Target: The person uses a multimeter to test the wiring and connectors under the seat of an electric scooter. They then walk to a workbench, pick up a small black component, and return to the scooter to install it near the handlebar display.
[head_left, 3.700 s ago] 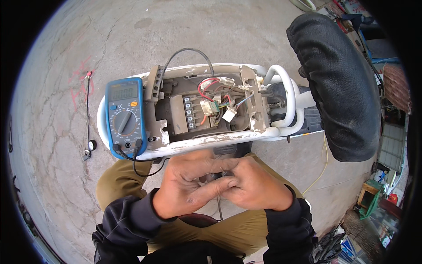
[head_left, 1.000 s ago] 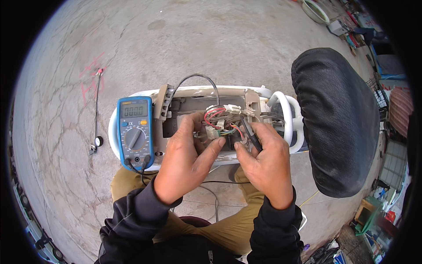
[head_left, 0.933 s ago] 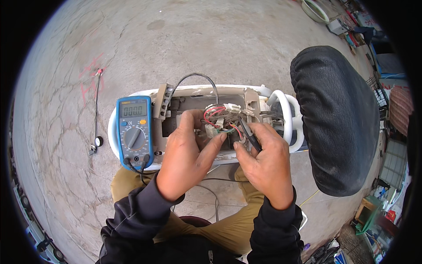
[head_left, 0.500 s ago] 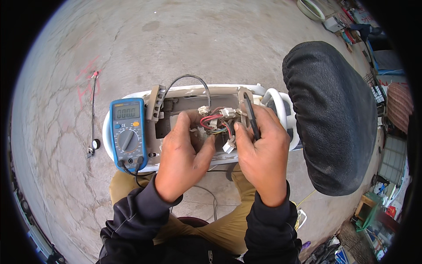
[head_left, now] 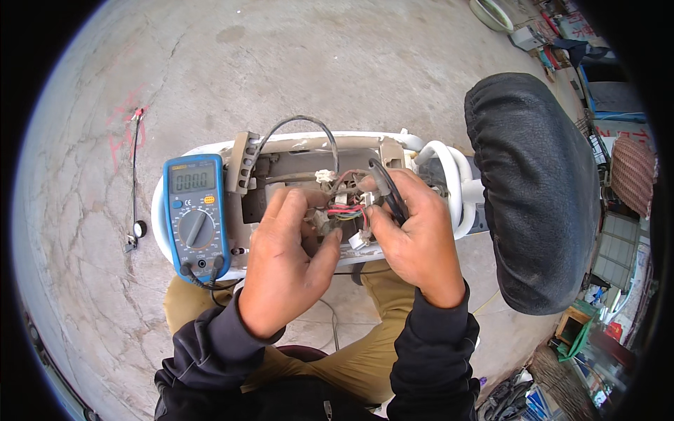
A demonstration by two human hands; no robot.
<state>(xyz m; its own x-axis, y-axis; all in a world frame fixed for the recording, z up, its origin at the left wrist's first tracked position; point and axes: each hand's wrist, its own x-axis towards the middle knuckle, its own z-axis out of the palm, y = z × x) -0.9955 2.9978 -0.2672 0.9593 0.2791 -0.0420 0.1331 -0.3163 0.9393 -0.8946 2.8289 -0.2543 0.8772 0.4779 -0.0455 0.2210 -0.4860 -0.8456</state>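
Note:
A bundle of thin red, green and other wires (head_left: 345, 209) with several white plug connectors comes out of an open compartment in a white-framed vehicle body (head_left: 291, 149). Around the left end of the bundle, my left hand (head_left: 284, 256) is closed, its thumb and forefinger curled; a pale piece between them is partly hidden. My right hand (head_left: 421, 242) pinches a white connector (head_left: 367, 199) between thumb and fingers. It also keeps a black test probe (head_left: 394, 196) tucked against the fingers. Lower, another white connector (head_left: 359, 240) hangs near my right thumb.
A blue multimeter (head_left: 195, 217) with leads plugged in rests on the body's left end, its display lit with zeros. A black padded seat (head_left: 533, 193) stands at the right. A thin cable with a round gauge (head_left: 140, 229) lies on the concrete floor; clutter lines the far right.
My right fingers have shifted onto a white connector, and the probe has swung from upright to lying along the hand. The view has moved slightly. The multimeter display still reads zeros.

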